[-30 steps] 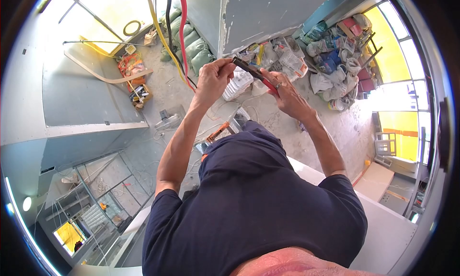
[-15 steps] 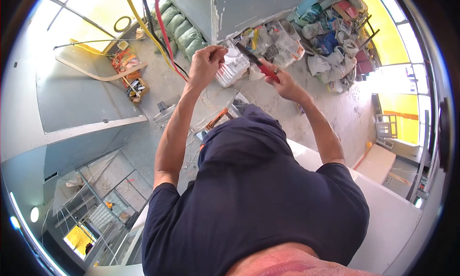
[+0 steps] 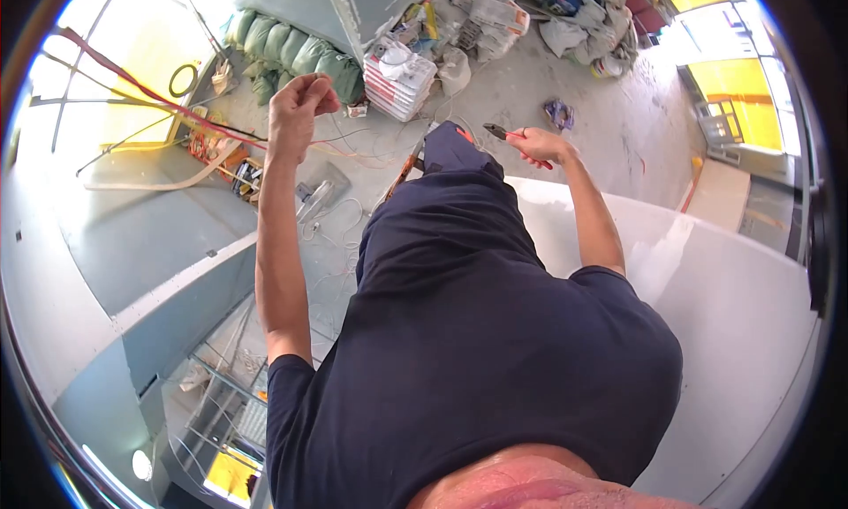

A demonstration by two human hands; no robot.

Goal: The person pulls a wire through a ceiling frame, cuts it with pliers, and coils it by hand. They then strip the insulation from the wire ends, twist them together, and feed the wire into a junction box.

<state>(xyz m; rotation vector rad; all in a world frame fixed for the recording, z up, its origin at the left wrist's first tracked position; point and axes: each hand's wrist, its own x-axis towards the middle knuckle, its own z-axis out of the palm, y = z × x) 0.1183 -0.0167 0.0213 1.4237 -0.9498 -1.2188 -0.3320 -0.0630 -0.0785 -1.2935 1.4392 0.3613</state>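
My left hand is raised at the upper left, its fingers pinched together in a loose fist; I cannot make out anything in it. A red cable runs across the floor area just left of that arm. My right hand is lower and to the right, gripping red-handled pliers whose dark jaws point left. The two hands are well apart. My dark blue shirt fills the middle of the view.
Green sacks and a white stack lie on the dusty floor beyond my hands, with a heap of bags farther right. A white panel is at my right, grey boards at my left, and an orange tool near loose wires.
My hands have separated: the left moved up and left away from the pliers, the right dropped toward my body with the pliers. The view tilted further down.
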